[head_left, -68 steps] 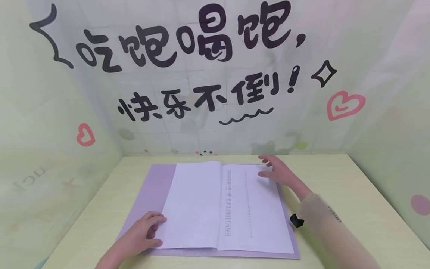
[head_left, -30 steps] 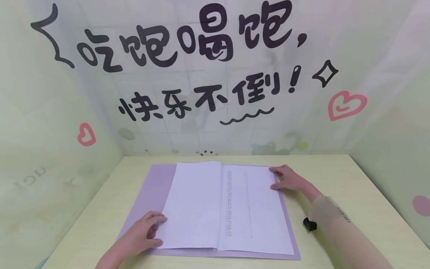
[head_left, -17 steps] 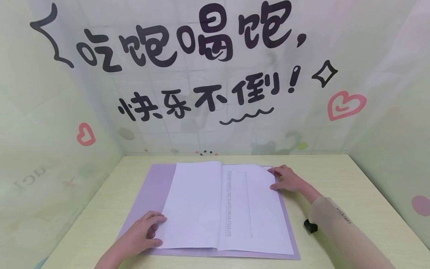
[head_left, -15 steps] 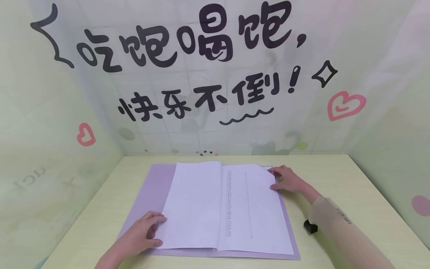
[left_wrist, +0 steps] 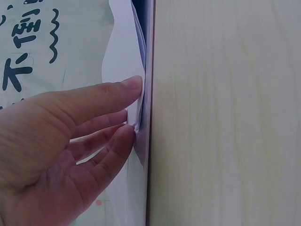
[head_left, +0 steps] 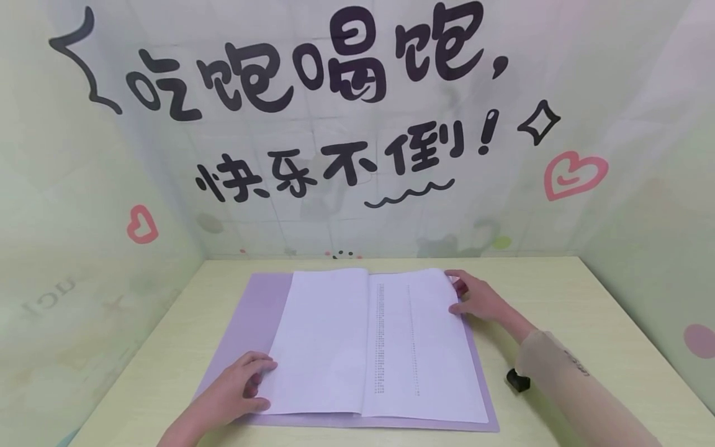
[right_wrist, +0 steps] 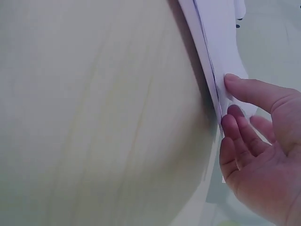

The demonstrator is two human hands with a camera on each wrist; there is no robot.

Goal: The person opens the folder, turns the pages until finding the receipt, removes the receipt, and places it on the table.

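left hand (head_left: 237,390) rests flat on the booklet's (head_left: 368,347) near left page; right hand (head_left: 480,299) pinches the far right page corner, lifted off the worktop (head_left: 564,298).

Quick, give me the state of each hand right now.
Left hand: open, fingers resting on the left page of the open booklet.
Right hand: pinching the far right corner of the right page, thumb over, fingers under.

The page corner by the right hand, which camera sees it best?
The right wrist view: the page corner sits between thumb and fingers of the right hand. The head view shows it small. The left wrist view misses it.
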